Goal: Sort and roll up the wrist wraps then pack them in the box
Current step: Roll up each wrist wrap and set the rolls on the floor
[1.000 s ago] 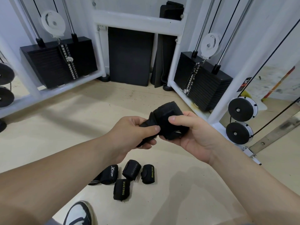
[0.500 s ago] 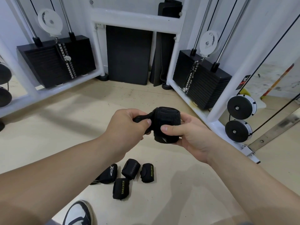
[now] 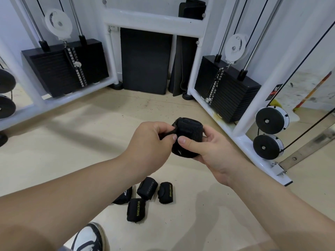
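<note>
We cradle the rolled wrist wrap (image 3: pixel 187 137) in our right hand (image 3: pixel 213 151), its axis roughly upright; our left hand (image 3: pixel 150 142) pinches its loose strap end on the left.

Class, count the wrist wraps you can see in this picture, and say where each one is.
5: one in both hands; four rolled on the floor: left, partly behind the forearm, middle, right, nearest. More may be hidden.

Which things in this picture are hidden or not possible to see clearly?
- Box: not in the head view.
- Leftmost rolled wrap: partly behind the left forearm.
- Held wrap: its loose end is covered by the left hand and right hand.
- Shoe: cut by the bottom edge.
</note>
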The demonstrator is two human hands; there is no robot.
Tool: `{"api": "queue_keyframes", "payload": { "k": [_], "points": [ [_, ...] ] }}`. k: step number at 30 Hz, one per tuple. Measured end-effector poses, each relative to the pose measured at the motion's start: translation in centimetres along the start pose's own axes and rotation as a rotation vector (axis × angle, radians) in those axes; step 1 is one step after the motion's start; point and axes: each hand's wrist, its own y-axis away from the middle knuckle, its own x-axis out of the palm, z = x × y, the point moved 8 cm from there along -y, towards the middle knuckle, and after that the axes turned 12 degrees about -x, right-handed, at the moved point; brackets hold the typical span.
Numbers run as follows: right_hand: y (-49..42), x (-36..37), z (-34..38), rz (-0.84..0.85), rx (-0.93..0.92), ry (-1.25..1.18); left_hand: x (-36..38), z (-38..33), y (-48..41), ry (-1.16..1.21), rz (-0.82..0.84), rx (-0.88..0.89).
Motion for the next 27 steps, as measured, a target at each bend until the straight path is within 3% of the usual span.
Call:
{"api": "queue_keyframes", "payload": {
  "k": [10,16,23,27],
  "points": [
    [0.1,0.2,0.5,0.0,-0.036,-0.005,1.6,-1.0,1.4,0.004,0.258,0.015],
    [0.7,1.8,1.3,0.159,-0.041,-0.015,-0.2,-0.5,0.6,0.002,0.079,0.051],
    [1.1,2.3,1.1,0.221,-0.04,0.046,-0.4,-0.1,0.6,0.038,0.093,-0.018],
    [1.1,2.3,0.8,0.245,-0.016,0.05,-0.6,0.4,0.4,0.118,0.182,-0.108]
  ]
}}
